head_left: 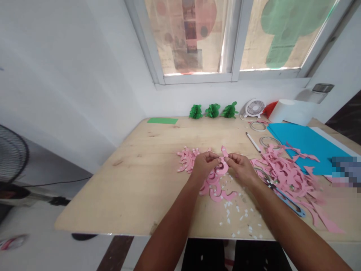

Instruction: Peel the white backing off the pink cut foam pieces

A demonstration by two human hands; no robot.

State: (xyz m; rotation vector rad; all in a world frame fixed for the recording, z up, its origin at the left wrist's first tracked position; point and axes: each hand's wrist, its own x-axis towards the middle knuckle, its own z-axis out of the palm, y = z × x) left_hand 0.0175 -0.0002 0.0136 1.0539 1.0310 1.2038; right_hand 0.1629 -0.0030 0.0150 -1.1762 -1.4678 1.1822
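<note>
Both my hands meet over the middle of a wooden table (135, 177). My left hand (204, 165) and my right hand (239, 165) each pinch a curved pink paper cutout (224, 161) held between them, fingers closed on it. Under and in front of the hands lie more curved pink paper pieces (217, 190). A small heap of similar pink pieces (187, 160) lies just left of my left hand. Small white paper bits (238, 212) are scattered toward the near edge.
A pile of pink paper scraps (287, 177) and blue-handled scissors (290, 201) lie to the right. Blue paper sheets (307, 145), a white pen (253, 142), tape rings (258, 126), a small white fan (254, 108), three green paper ornaments (213, 111) and a green sheet (163, 121) sit farther back.
</note>
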